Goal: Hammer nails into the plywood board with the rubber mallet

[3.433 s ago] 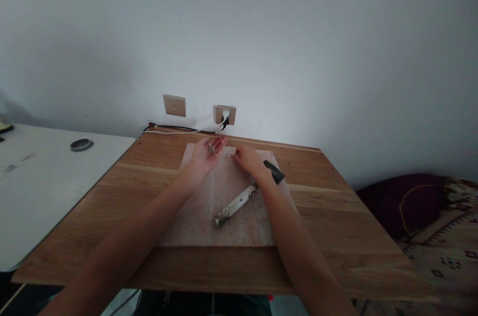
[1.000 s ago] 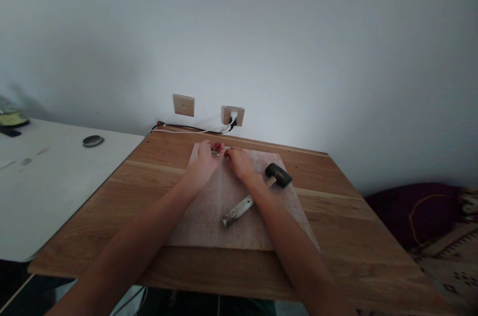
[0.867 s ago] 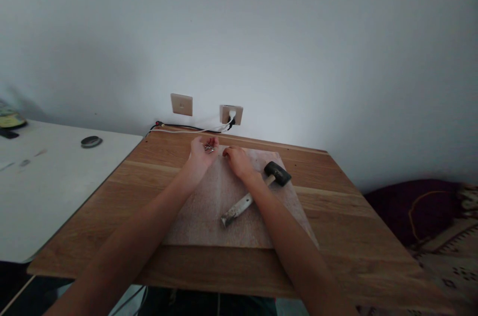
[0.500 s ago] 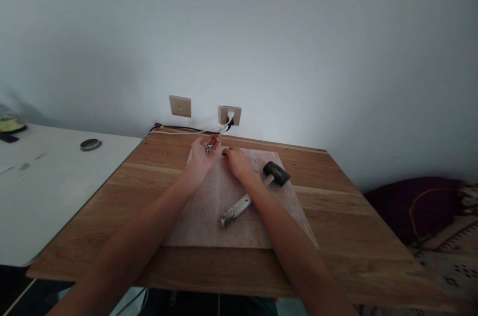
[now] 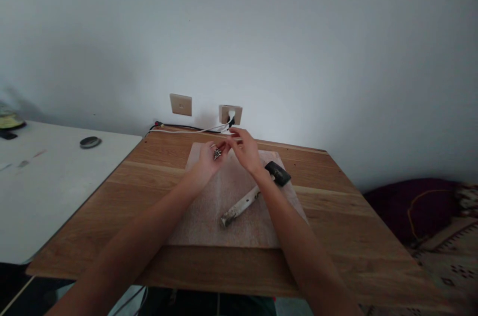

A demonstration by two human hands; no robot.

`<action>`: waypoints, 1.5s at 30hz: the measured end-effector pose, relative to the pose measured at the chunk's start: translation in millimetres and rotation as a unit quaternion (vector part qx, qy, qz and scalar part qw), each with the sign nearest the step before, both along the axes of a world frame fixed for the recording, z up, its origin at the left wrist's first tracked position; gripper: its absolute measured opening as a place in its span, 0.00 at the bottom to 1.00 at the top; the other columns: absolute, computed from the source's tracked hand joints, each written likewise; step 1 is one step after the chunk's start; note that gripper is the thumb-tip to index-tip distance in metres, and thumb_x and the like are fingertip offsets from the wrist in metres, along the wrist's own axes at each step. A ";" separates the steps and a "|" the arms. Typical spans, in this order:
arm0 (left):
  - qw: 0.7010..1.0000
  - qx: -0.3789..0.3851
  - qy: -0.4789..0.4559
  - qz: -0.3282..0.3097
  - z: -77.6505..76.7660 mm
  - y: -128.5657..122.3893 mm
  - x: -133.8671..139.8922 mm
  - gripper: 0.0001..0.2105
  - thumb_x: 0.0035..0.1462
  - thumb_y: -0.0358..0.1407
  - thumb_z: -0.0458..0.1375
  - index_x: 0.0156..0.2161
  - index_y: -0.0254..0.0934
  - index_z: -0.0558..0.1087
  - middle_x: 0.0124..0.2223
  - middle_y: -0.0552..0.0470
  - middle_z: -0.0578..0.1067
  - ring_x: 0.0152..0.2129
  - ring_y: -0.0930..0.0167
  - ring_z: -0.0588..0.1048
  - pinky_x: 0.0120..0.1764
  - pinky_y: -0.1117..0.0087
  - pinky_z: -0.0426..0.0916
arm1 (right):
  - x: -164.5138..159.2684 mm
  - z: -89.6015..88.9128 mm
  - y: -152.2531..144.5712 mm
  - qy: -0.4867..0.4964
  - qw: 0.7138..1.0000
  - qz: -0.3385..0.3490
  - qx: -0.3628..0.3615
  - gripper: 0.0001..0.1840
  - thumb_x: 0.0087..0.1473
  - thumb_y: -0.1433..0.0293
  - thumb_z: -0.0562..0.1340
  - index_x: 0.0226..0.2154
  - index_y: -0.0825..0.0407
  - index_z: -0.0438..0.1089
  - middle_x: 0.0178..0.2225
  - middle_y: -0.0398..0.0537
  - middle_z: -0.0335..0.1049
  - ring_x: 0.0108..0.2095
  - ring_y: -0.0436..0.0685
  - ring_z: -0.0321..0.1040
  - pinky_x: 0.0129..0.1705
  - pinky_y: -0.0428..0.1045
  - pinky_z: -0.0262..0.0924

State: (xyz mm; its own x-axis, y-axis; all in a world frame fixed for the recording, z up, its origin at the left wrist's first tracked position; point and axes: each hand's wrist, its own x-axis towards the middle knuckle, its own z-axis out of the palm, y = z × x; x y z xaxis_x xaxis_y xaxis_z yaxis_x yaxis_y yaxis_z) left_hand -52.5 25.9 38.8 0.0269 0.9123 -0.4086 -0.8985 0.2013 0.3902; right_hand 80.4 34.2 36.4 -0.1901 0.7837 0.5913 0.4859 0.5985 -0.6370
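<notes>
My left hand [image 5: 211, 158] is turned palm up with its fingers curled, cupping a small bunch of shiny metal pieces [image 5: 217, 153]; their exact kind is too small to make out. Close beside it, fingertips nearly meeting those of the left, is my right hand [image 5: 246, 150]. Its fingers are apart and I see nothing in them. Below both hands lies a pale, thin board [image 5: 209, 216]. On the board rests a mallet [image 5: 242, 206] with a black head and a worn white-and-wood handle, partly covered by my right forearm.
The board lies on a wooden table [image 5: 145, 186] against the wall. Cables [image 5: 179, 132] run along its back edge to a wall socket [image 5: 225, 113]. A white table [image 5: 45, 196] with a round dark-rimmed object [image 5: 90, 142] stands left. Dark purple fabric [image 5: 403, 206] is at the right.
My right hand has risen from the board and opened beside the left hand. The left hand has shifted slightly right and toward me, still cupping the metal pieces. The mallet stays put.
</notes>
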 end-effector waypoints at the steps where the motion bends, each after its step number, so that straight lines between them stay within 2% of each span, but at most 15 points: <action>1: 1.000 0.003 -0.010 -0.010 3.6 -1.7 0.0 0.11 0.63 0.26 0.47 0.37 0.32 0.73 0.26 0.47 0.75 0.21 0.73 0.75 0.23 0.78 0.71 | 5.0 4.3 0.6 0.019 1.000 -0.018 0.010 0.17 0.65 0.62 0.59 0.53 0.51 0.71 0.52 0.57 0.74 0.47 0.59 0.74 0.46 0.53 0.71; 5: 0.989 0.056 0.012 -0.138 5.2 -12.3 6.6 0.11 0.63 0.28 0.50 0.28 0.35 0.67 0.22 0.53 0.68 0.12 0.79 0.62 0.11 0.83 0.49 | 26.9 20.2 4.1 0.048 0.997 -0.059 0.027 0.17 0.65 0.58 0.58 0.49 0.50 0.71 0.50 0.57 0.74 0.44 0.59 0.75 0.41 0.53 0.72; 9: 0.881 0.158 0.255 -0.365 -10.5 -20.5 20.0 0.13 0.59 0.30 0.57 0.23 0.36 0.66 0.19 0.58 0.62 0.11 0.80 0.53 0.14 0.78 0.43 | 40.7 28.1 5.3 0.033 0.997 -0.062 0.021 0.18 0.62 0.55 0.60 0.46 0.50 0.72 0.50 0.57 0.72 0.41 0.58 0.75 0.38 0.52 0.73; 14: 0.678 0.352 0.588 -0.267 -24.0 -15.9 14.3 0.12 0.49 0.28 0.64 0.19 0.39 0.70 0.19 0.56 0.68 0.20 0.72 0.64 0.26 0.73 0.57 | 42.5 30.3 3.1 0.020 0.998 -0.061 0.012 0.16 0.62 0.58 0.61 0.46 0.50 0.74 0.50 0.55 0.69 0.41 0.57 0.75 0.38 0.52 0.74; 17: 0.633 0.397 0.607 -0.270 -19.1 -14.5 4.7 0.09 0.44 0.29 0.68 0.21 0.41 0.73 0.22 0.55 0.73 0.21 0.69 0.68 0.29 0.73 0.61 | 41.5 32.6 1.3 0.009 0.998 -0.058 0.011 0.15 0.61 0.60 0.61 0.46 0.50 0.74 0.51 0.56 0.68 0.41 0.57 0.75 0.38 0.52 0.74; 20: 0.658 0.390 0.569 -0.301 1.2 -17.8 -5.9 0.08 0.46 0.33 0.71 0.25 0.42 0.75 0.23 0.54 0.76 0.23 0.67 0.74 0.31 0.73 0.65 | 43.9 38.7 -1.4 0.002 0.998 -0.056 0.016 0.15 0.61 0.60 0.62 0.46 0.51 0.74 0.51 0.56 0.67 0.42 0.57 0.75 0.38 0.52 0.73; 24: 0.822 0.263 0.446 -0.237 46.5 -29.6 -29.2 0.06 0.62 0.40 0.62 0.36 0.41 0.77 0.29 0.48 0.80 0.30 0.61 0.81 0.37 0.69 0.72 | 54.7 51.8 -6.8 0.022 0.997 -0.064 0.036 0.15 0.62 0.60 0.62 0.47 0.50 0.73 0.51 0.55 0.68 0.42 0.57 0.75 0.39 0.52 0.73; 28: 0.908 0.221 0.340 -0.105 92.7 -54.8 -58.1 0.09 0.68 0.38 0.54 0.42 0.38 0.76 0.34 0.46 0.79 0.40 0.60 0.81 0.41 0.67 0.75 | 69.7 66.7 -15.9 0.055 0.994 -0.077 0.061 0.14 0.62 0.59 0.62 0.48 0.47 0.73 0.53 0.53 0.68 0.44 0.57 0.74 0.40 0.53 0.73; 30: 0.922 0.211 0.325 0.001 109.5 -72.8 -66.2 0.10 0.69 0.37 0.51 0.42 0.39 0.75 0.34 0.47 0.77 0.42 0.61 0.80 0.40 0.70 0.76 | 75.6 76.1 -23.3 0.067 0.991 -0.079 0.081 0.15 0.63 0.58 0.62 0.48 0.46 0.72 0.53 0.52 0.69 0.44 0.57 0.74 0.40 0.54 0.74; 32: 0.902 0.224 0.366 0.051 116.4 -92.4 -68.2 0.07 0.67 0.34 0.53 0.40 0.39 0.74 0.35 0.46 0.77 0.46 0.61 0.79 0.42 0.70 0.75 | 79.2 87.1 -33.3 0.071 0.989 -0.081 0.104 0.15 0.63 0.57 0.62 0.49 0.45 0.72 0.53 0.52 0.70 0.44 0.57 0.74 0.40 0.53 0.74; 35: 0.812 0.260 0.520 0.045 96.9 -119.8 -68.6 0.01 0.58 0.32 0.63 0.37 0.39 0.75 0.41 0.42 0.78 0.55 0.55 0.72 0.55 0.62 0.71 | 84.1 99.0 -52.9 0.046 0.988 -0.085 0.118 0.16 0.65 0.57 0.60 0.51 0.44 0.71 0.51 0.52 0.73 0.45 0.58 0.74 0.41 0.54 0.75; 38: 0.629 0.248 0.737 0.026 43.1 -140.3 -80.5 0.12 0.50 0.39 0.69 0.40 0.42 0.76 0.50 0.39 0.77 0.59 0.46 0.67 0.65 0.48 0.58 | 98.8 84.9 -78.4 -0.063 0.986 -0.108 0.107 0.16 0.66 0.58 0.58 0.51 0.45 0.72 0.49 0.54 0.73 0.48 0.62 0.74 0.46 0.59 0.74; 40: 0.523 0.191 0.831 -0.003 1.2 -149.5 -95.6 0.16 0.55 0.44 0.63 0.47 0.40 0.75 0.55 0.35 0.75 0.58 0.43 0.68 0.63 0.40 0.55 | 118.0 52.9 -101.5 -0.175 0.972 -0.137 0.083 0.17 0.64 0.57 0.59 0.49 0.47 0.74 0.51 0.58 0.72 0.52 0.67 0.72 0.53 0.65 0.70; 42: 0.493 0.139 0.858 -0.045 -33.9 -155.3 -110.6 0.19 0.60 0.47 0.56 0.51 0.38 0.74 0.55 0.33 0.75 0.56 0.44 0.70 0.61 0.39 0.59 | 143.0 6.7 -131.0 -0.240 0.954 -0.176 0.014 0.20 0.63 0.55 0.58 0.51 0.47 0.74 0.52 0.63 0.72 0.56 0.72 0.71 0.57 0.68 0.67; 45: 0.516 0.140 0.842 -0.079 -62.9 -159.0 -121.9 0.22 0.62 0.49 0.52 0.53 0.37 0.73 0.55 0.34 0.77 0.57 0.48 0.72 0.61 0.44 0.62 | 178.1 -63.7 -180.6 -0.271 0.931 -0.211 -0.125 0.24 0.63 0.54 0.55 0.56 0.42 0.71 0.58 0.60 0.71 0.60 0.72 0.69 0.60 0.70 0.65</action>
